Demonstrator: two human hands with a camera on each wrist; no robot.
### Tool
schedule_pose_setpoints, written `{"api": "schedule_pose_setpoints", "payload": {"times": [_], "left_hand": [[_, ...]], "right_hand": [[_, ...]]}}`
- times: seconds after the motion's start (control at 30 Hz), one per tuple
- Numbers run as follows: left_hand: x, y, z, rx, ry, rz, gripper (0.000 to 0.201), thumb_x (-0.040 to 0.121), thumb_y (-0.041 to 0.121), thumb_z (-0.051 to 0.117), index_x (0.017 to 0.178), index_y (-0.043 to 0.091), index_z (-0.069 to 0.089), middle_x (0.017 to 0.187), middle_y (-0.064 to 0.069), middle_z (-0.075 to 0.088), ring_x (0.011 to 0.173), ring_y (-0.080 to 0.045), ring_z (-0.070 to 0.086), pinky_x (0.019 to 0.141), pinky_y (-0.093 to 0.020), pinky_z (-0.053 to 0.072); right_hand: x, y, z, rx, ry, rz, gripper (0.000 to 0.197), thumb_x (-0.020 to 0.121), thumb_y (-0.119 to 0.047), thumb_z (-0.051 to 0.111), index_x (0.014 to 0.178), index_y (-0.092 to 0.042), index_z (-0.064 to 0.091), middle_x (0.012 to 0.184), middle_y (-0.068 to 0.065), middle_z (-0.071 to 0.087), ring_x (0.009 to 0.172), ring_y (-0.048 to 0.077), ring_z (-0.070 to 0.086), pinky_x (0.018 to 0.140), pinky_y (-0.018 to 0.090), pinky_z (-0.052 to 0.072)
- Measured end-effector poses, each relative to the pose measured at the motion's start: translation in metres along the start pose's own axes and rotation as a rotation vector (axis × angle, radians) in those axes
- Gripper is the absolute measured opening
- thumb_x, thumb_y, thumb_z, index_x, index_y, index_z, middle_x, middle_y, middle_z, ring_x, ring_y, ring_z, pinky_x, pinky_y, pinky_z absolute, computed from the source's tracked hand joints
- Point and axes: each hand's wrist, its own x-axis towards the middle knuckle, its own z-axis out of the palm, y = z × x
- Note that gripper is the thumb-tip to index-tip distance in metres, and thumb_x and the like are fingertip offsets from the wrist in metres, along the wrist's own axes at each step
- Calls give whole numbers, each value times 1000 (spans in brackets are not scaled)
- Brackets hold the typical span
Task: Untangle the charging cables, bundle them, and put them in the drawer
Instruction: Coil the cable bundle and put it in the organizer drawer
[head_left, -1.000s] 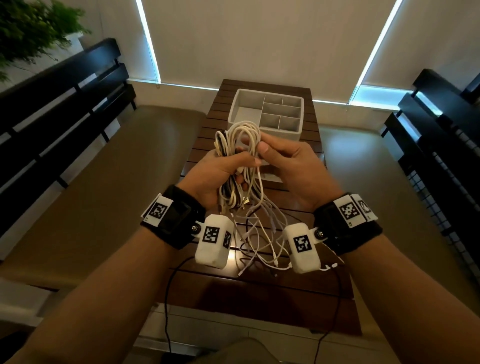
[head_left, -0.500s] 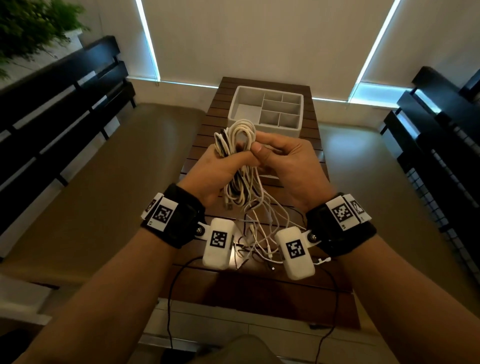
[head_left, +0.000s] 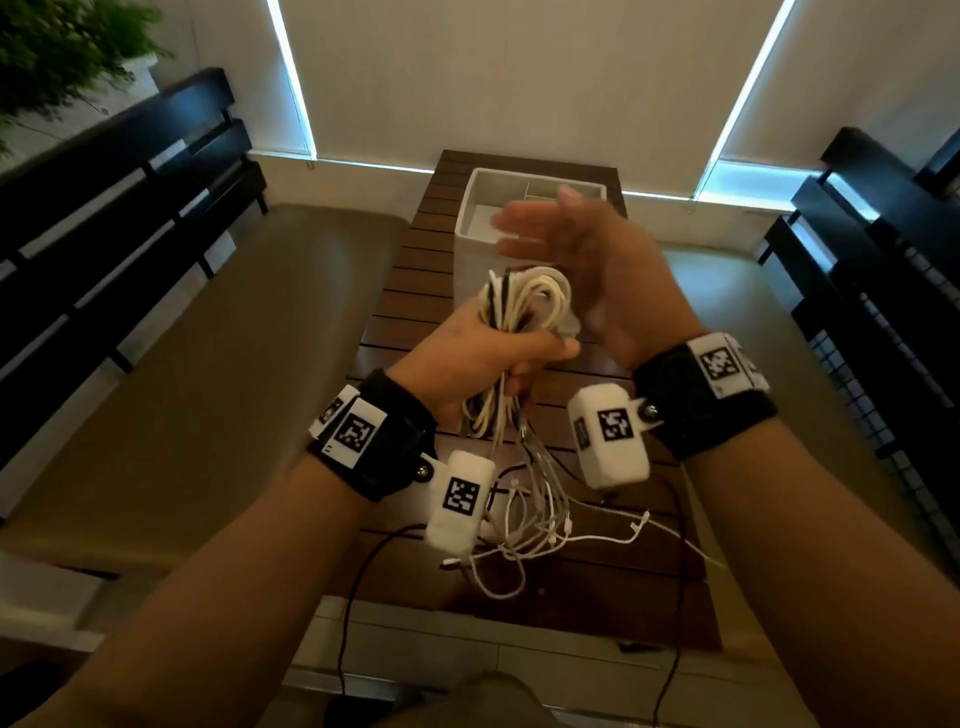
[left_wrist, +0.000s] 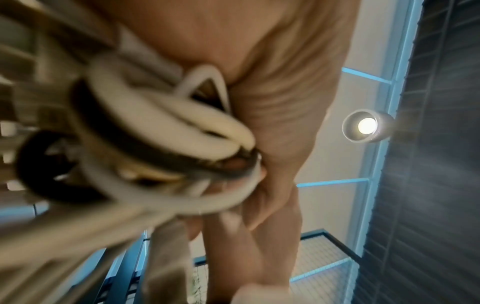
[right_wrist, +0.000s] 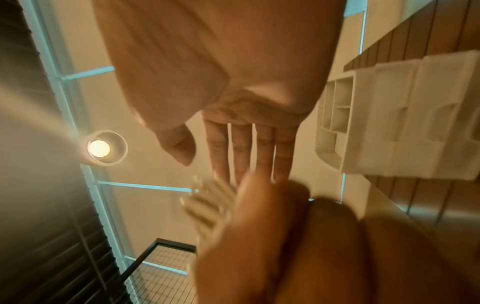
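Observation:
My left hand (head_left: 483, 353) grips a bunch of looped white, cream and black charging cables (head_left: 524, 301) above the slatted wooden table (head_left: 415, 291). The loops show up close and blurred in the left wrist view (left_wrist: 161, 139). Loose cable ends (head_left: 540, 525) hang below the fist and trail over the table. My right hand (head_left: 576, 244) is raised beside the bunch, fingers straight and spread, holding nothing; its flat palm (right_wrist: 249, 127) shows in the right wrist view. The white divided drawer organiser (head_left: 478, 208) stands at the table's far end, partly hidden by my right hand.
Padded benches (head_left: 218, 353) flank the table on both sides, with dark slatted backs (head_left: 130, 197) behind them. A potted plant (head_left: 57, 57) sits at the top left. Thin black camera wires (head_left: 353, 597) hang off the table's near edge.
My right hand has let go of the cables and lifted up and away, fingers spread. My left hand keeps its grip on the bunch, now held a little lower.

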Motion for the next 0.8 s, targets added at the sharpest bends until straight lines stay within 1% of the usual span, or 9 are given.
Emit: {"api": "schedule_pose_setpoints", "payload": {"times": [0.1, 0.2, 0.3, 0.33, 0.43, 0.5, 0.6, 0.67, 0.8], "left_hand": [[3, -1, 12, -12, 6, -11, 18, 93, -4, 71, 106, 9, 69, 84, -3, 72, 67, -10, 67, 64, -25, 54], [-2, 2, 9, -12, 9, -45, 14, 93, -4, 68, 100, 7, 67, 78, -7, 69, 66, -13, 67, 66, -24, 56], [-4, 5, 9, 57, 57, -12, 9, 89, 2, 73, 94, 7, 69, 79, -29, 60, 70, -31, 63, 67, -46, 61], [-4, 6, 10, 59, 73, 3, 15, 89, 2, 74, 103, 3, 70, 92, -38, 62, 79, -39, 65, 76, -59, 61], [-1, 6, 8, 86, 117, 5, 33, 90, 1, 74, 122, 4, 67, 116, -34, 67, 106, -55, 66, 93, -70, 54], [0, 6, 8, 109, 114, 16, 32, 91, 0, 74, 121, 4, 67, 112, -29, 70, 99, -50, 69, 90, -62, 60], [1, 1, 13, 118, 143, 39, 17, 90, -2, 74, 102, 10, 68, 87, -7, 72, 70, -18, 66, 67, -38, 56], [4, 1, 18, 158, 170, 60, 25, 91, -8, 69, 92, 17, 64, 73, 9, 70, 62, -2, 61, 61, -24, 49], [12, -2, 23, 284, 290, 93, 26, 92, -6, 70, 97, 18, 61, 81, 7, 68, 66, 4, 66, 64, -18, 50]], "right_hand": [[4, -7, 21, 71, -86, 108, 66, 106, -51, 47, 122, 9, 67, 111, 27, 72, 99, 41, 70, 97, 51, 54], [3, -13, 28, -22, -120, 101, 65, 105, -52, 51, 111, 9, 71, 95, 31, 71, 85, 40, 70, 84, 46, 58], [3, -15, 30, 11, -111, 71, 63, 105, -49, 51, 108, 11, 70, 87, 29, 69, 83, 42, 67, 88, 54, 59], [3, -16, 30, 37, -95, 59, 62, 106, -48, 50, 107, 10, 70, 85, 26, 69, 83, 41, 67, 93, 58, 58], [3, -21, 29, 136, -87, 77, 59, 105, -48, 50, 103, 7, 71, 81, 19, 68, 81, 37, 67, 90, 51, 58], [3, -23, 32, 62, -49, 103, 60, 104, -49, 52, 99, 6, 73, 77, 18, 69, 77, 35, 68, 82, 42, 58], [4, -21, 40, -128, 86, 44, 63, 102, -51, 57, 85, 7, 73, 61, 16, 61, 62, 32, 64, 76, 40, 57], [3, -21, 45, -130, 132, -11, 61, 103, -46, 58, 71, 5, 67, 51, 13, 51, 49, 29, 57, 69, 43, 54], [11, -22, 57, -119, 274, -64, 60, 101, -41, 63, 57, -1, 51, 42, 5, 39, 35, 25, 39, 56, 42, 42]]}}
